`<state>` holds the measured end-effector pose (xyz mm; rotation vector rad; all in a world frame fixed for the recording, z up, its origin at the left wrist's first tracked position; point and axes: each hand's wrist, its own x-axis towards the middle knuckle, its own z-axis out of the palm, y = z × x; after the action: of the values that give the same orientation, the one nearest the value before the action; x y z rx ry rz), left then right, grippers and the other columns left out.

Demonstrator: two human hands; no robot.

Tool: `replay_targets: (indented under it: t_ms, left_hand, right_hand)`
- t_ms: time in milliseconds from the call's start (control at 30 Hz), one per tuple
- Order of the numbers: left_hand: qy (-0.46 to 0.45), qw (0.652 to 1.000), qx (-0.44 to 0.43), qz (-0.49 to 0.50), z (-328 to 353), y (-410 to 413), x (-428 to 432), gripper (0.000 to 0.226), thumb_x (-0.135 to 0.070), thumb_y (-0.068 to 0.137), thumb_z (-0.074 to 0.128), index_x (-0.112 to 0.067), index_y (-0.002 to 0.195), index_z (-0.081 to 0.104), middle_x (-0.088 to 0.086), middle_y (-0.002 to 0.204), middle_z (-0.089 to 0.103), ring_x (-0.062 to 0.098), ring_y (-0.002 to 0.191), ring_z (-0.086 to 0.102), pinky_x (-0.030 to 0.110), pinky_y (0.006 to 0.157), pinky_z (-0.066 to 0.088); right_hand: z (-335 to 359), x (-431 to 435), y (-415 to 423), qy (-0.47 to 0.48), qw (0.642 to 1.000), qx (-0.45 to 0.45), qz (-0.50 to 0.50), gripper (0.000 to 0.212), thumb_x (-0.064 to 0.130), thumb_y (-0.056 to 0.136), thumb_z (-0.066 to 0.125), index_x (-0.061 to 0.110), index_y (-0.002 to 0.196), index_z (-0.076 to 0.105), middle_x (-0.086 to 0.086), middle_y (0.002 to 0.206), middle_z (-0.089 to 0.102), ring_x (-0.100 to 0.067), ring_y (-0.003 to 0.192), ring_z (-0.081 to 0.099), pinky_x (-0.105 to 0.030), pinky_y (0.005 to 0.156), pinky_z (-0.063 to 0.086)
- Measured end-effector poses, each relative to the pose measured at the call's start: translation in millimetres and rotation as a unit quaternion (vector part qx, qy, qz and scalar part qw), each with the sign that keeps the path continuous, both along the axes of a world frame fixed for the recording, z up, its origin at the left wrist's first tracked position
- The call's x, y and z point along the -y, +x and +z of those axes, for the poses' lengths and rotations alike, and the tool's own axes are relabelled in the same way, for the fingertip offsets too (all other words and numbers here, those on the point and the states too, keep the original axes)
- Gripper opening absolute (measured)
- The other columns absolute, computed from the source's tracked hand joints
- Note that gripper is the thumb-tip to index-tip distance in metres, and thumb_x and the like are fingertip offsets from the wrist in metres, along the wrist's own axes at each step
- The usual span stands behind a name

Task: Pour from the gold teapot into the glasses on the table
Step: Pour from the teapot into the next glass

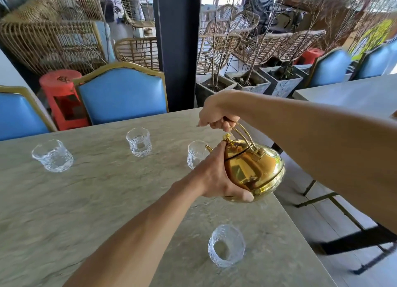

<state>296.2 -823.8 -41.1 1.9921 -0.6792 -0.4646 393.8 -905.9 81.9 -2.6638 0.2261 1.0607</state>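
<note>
A shiny gold teapot point(255, 170) hangs tilted to the left above the right side of the stone-grey table point(107, 200). My right hand point(217, 117) grips its top handle from above. My left hand point(217, 175) cups the pot's left side and bottom, a fingertip up by the lid. The spout is over the rim of a clear glass point(195, 154), which my left hand partly hides. No stream of liquid is visible. Three more clear textured glasses stand on the table: one at the left point(52, 155), one at the middle back point(139, 141), one near me point(226, 244).
Blue chairs with gold frames point(122, 93) line the table's far edge, with a red stool point(62, 97) behind them. A dark pillar point(176, 46) rises past the far edge. The table's right edge runs just under the teapot; a second table point(354, 93) stands at right.
</note>
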Motion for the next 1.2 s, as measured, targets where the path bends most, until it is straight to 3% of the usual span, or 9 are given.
replay_targets:
  t_ms: [100,267,367,500,667,800,967,1100,1200]
  left_hand:
    - [-0.014,1.0,-0.013,0.004,-2.4,-1.0,3.5,0.112,-0.046,0.051,0.101,-0.035,0.142,0.037,-0.011,0.134,0.061,0.007,0.122,0.063,0.033,0.106,0.055]
    - [-0.012,1.0,-0.025,0.001,-1.8,-1.5,4.7,0.113,-0.053,0.046,0.096,-0.035,0.141,0.037,-0.014,0.131,0.062,0.004,0.121,0.062,0.025,0.103,0.054]
    - [-0.009,1.0,-0.027,0.006,-3.7,-0.6,4.3,0.111,-0.046,0.05,0.099,-0.033,0.141,0.038,-0.013,0.131,0.061,0.003,0.12,0.062,0.022,0.098,0.052]
    - [-0.004,0.999,-0.029,0.012,-5.4,-0.4,4.8,0.115,-0.058,0.043,0.095,-0.034,0.14,0.038,-0.014,0.13,0.062,0.003,0.119,0.062,0.024,0.099,0.052]
    - [-0.005,0.999,-0.039,0.011,-8.1,-1.0,3.6,0.116,-0.058,0.043,0.096,-0.033,0.14,0.038,-0.014,0.13,0.063,0.005,0.12,0.063,0.029,0.102,0.054]
    - [0.0,0.999,-0.045,0.009,-5.3,-3.4,3.1,0.117,-0.062,0.04,0.092,-0.033,0.14,0.039,-0.014,0.13,0.062,0.004,0.119,0.063,0.028,0.101,0.054]
    - [0.003,0.999,-0.046,0.01,-4.3,-3.4,3.1,0.116,-0.063,0.041,0.092,-0.034,0.14,0.038,-0.013,0.131,0.062,0.008,0.121,0.063,0.037,0.106,0.056]
    - [0.006,0.999,-0.042,0.013,-1.4,-4.5,4.5,0.116,-0.065,0.04,0.091,-0.035,0.139,0.038,-0.013,0.13,0.062,0.009,0.121,0.064,0.039,0.106,0.057]
    - [0.008,0.999,-0.04,0.014,0.8,-4.6,5.6,0.116,-0.067,0.039,0.09,-0.035,0.138,0.039,-0.015,0.129,0.062,0.008,0.12,0.063,0.037,0.105,0.057]
  right_hand:
    - [-1.9,0.4,0.3,-0.004,1.0,-0.006,0.006,0.028,0.022,0.106,0.037,0.012,0.083,0.048,0.0,0.057,0.034,-0.012,0.046,0.026,-0.021,0.048,0.025]
    - [-5.3,1.7,2.5,-0.01,1.0,-0.012,0.016,0.032,0.022,0.107,0.035,0.015,0.078,0.047,0.001,0.054,0.032,-0.011,0.043,0.026,-0.02,0.045,0.026]
    - [-6.4,1.2,3.4,-0.012,1.0,-0.017,0.019,0.021,0.02,0.106,0.035,0.017,0.093,0.051,0.002,0.052,0.033,-0.01,0.038,0.026,-0.018,0.037,0.027]
    - [-6.8,0.7,3.1,-0.009,0.999,-0.014,0.032,0.019,0.019,0.106,0.034,0.015,0.106,0.053,0.003,0.05,0.033,-0.01,0.036,0.027,-0.017,0.038,0.027]
    - [-9.1,-0.4,4.7,-0.001,0.999,-0.026,0.035,0.034,0.016,0.104,0.033,0.018,0.134,0.049,0.004,0.046,0.034,-0.009,0.034,0.028,-0.016,0.036,0.028]
    - [-6.7,-1.3,2.9,0.0,0.999,-0.029,0.038,0.039,0.014,0.105,0.032,0.02,0.141,0.044,0.003,0.048,0.032,-0.009,0.034,0.027,-0.016,0.036,0.027]
    - [-5.2,-1.7,3.5,-0.008,0.999,-0.026,0.042,0.034,0.017,0.106,0.033,0.018,0.138,0.046,0.003,0.05,0.032,-0.009,0.034,0.027,-0.015,0.036,0.027]
    - [-4.4,-1.9,3.7,-0.011,0.999,-0.028,0.042,0.017,0.018,0.107,0.035,0.017,0.118,0.048,0.002,0.051,0.033,-0.009,0.035,0.028,-0.016,0.035,0.028]
    - [-2.9,0.3,3.4,-0.009,0.999,-0.024,0.038,0.016,0.019,0.106,0.037,0.015,0.116,0.048,0.002,0.052,0.033,-0.009,0.034,0.027,-0.016,0.035,0.027]
